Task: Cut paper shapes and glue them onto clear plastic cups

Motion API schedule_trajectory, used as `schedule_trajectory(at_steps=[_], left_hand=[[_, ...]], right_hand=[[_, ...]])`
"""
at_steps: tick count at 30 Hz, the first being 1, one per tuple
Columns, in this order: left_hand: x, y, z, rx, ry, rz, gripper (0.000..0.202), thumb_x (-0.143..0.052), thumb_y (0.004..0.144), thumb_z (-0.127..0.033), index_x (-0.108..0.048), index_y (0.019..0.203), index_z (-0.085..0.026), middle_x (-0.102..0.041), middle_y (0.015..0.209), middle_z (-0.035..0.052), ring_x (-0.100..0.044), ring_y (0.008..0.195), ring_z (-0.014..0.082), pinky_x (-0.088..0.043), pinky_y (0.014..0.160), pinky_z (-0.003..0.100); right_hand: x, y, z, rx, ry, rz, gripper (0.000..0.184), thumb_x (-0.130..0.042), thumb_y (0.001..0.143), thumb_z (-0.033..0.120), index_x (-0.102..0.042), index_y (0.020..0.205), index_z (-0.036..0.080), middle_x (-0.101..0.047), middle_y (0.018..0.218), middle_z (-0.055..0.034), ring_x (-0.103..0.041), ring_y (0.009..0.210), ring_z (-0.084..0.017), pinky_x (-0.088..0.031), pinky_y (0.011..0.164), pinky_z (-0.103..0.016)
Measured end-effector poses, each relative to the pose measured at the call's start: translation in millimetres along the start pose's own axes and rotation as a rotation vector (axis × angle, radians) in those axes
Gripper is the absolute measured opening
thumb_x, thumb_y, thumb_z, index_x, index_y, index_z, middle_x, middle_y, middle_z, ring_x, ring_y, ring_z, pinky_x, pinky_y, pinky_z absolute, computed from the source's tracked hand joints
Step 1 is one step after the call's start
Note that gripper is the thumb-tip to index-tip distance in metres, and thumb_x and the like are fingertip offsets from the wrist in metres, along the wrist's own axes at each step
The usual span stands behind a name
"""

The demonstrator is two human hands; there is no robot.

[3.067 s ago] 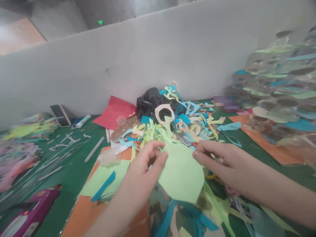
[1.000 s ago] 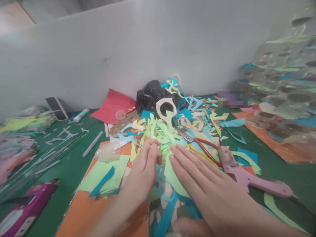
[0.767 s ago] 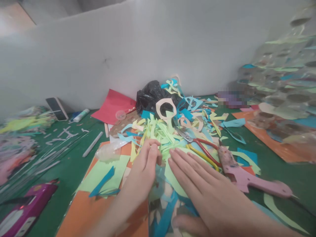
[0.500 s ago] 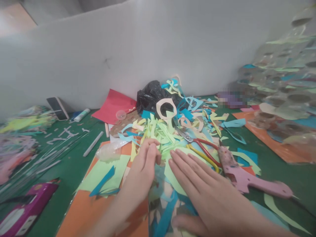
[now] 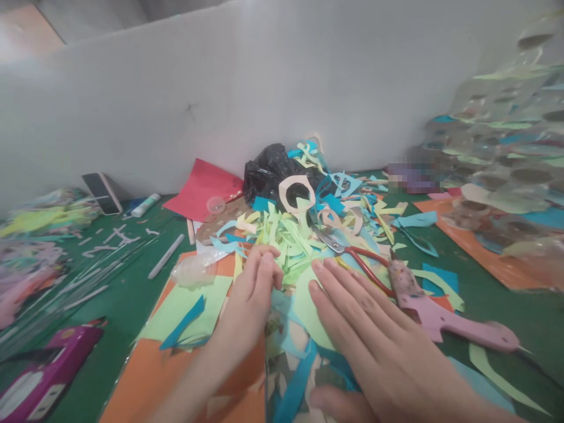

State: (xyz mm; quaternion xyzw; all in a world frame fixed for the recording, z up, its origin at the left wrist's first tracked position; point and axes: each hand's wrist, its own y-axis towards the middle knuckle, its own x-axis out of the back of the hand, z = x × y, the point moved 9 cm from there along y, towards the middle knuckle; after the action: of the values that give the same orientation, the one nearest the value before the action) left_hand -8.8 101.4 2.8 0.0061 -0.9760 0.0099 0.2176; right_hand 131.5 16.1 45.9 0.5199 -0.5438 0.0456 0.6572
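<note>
My left hand (image 5: pixel 249 299) is at the middle of the table, fingers curled in and thumb on top; whatever they may hold is hidden. My right hand (image 5: pixel 374 329) lies flat with fingers stretched out and together, over the right side of a rounded light green paper piece (image 5: pixel 311 305). Just beyond both hands is a heap of light green paper strips (image 5: pixel 293 241). Red-handled scissors (image 5: pixel 365 264) lie beyond my right fingers, partly covered by the heap. A pink glue gun (image 5: pixel 445 323) rests to the right of that hand.
Orange sheets (image 5: pixel 145 382) with a light green sheet (image 5: pixel 189 308) on top lie at left. Behind the heap are a black plastic bag (image 5: pixel 271 173) and red paper (image 5: pixel 202 191). A magenta device (image 5: pixel 53 370) sits at lower left. Stacked clear plastic pieces (image 5: pixel 520 129) stand at right.
My right hand has slid slightly to the right, uncovering more of the light green piece. My left hand has shifted slightly left, its fingers still curled.
</note>
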Motion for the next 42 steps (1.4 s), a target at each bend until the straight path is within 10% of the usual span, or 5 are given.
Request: schedule_trajectory(at_steps=[42], left_hand=[[-2.0,2.3,3.9,-0.009,0.057,0.008,0.033,-0.031,0.099,-0.056,-0.048,0.100,-0.028,-0.048,0.069,-0.0048,-0.046,0.064,0.0149,-0.038,0.063,0.032]], right_hand=[[-18.8,-7.6,-0.4,-0.081,0.014,0.064,0.058,-0.043,0.099,0.052,-0.059,0.130,0.006,-0.056,0.143,-0.0135,-0.050,0.133,-0.026,-0.033,0.112,-0.038]])
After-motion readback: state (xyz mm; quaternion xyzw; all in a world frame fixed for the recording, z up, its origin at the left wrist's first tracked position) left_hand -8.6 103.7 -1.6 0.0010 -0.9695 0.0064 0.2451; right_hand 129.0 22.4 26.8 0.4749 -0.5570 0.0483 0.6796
